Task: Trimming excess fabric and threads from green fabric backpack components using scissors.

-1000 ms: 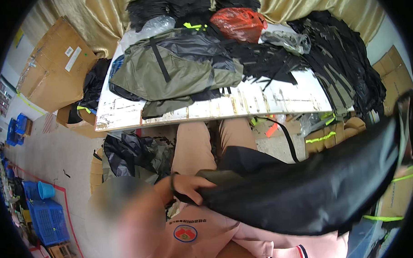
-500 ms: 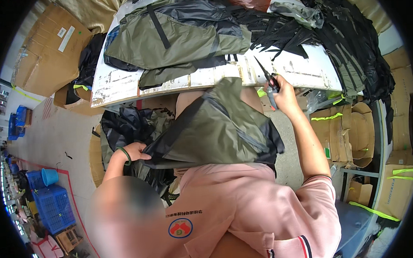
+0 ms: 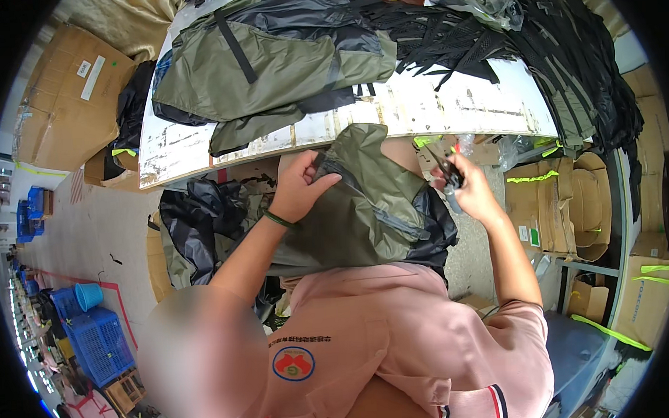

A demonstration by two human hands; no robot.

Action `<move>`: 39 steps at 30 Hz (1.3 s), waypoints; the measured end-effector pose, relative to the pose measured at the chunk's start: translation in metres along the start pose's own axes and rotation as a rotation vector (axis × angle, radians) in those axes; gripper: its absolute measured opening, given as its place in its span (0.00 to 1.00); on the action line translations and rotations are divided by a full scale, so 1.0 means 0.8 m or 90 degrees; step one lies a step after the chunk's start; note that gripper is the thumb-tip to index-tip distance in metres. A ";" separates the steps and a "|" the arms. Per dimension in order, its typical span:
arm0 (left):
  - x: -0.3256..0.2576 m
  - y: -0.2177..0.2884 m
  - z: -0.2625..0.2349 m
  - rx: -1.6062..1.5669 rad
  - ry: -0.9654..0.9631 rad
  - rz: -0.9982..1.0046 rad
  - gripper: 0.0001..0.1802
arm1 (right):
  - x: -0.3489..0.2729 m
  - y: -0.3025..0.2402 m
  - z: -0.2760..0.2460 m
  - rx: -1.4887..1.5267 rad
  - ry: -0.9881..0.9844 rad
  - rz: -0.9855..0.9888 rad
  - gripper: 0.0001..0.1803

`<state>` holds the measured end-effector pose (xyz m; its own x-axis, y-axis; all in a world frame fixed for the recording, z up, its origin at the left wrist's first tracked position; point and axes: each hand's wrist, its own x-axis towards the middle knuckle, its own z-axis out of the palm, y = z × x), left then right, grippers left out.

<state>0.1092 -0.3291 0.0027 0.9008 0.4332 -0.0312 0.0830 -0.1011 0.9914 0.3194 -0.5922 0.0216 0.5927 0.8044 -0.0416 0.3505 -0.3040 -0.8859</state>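
Note:
An olive-green and black fabric piece (image 3: 364, 208) lies across my lap, its top edge against the table front. My left hand (image 3: 300, 184), with a green band at the wrist, pinches that piece near its upper left corner. My right hand (image 3: 470, 193) is to the right of the piece, closed around small dark scissors (image 3: 447, 177) whose tips point up and left. The scissors are close to the fabric's right edge; whether they touch it cannot be told.
A worn white table (image 3: 419, 110) carries a heap of olive and black garments (image 3: 270, 56) and black straps (image 3: 432, 36). Dark fabric (image 3: 195, 228) is piled on the floor at my left. Cardboard boxes (image 3: 65, 100) stand left, more boxes (image 3: 563, 201) right, blue crates (image 3: 96, 342) lower left.
A black piece I held a second ago is gone and the olive piece is on my lap. My left hand moved up to its top edge; my right hand with scissors came down from the table edge.

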 end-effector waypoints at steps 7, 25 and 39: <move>-0.006 0.002 0.037 -0.256 -0.216 -0.103 0.11 | 0.084 -0.096 0.020 0.046 -0.179 -0.246 0.18; 0.011 -0.009 0.068 -0.343 -0.347 -0.120 0.12 | 0.065 -0.150 -0.059 -0.646 -0.350 -0.271 0.25; 0.013 -0.008 0.072 -0.298 -0.390 -0.135 0.12 | 0.061 -0.147 -0.045 -0.719 -0.383 -0.295 0.19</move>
<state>0.1422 -0.3754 -0.0114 0.9710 -0.1825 -0.1543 0.2136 0.3736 0.9027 0.3332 -0.5359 0.1400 -0.0441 0.9539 -0.2970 0.9989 0.0378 -0.0270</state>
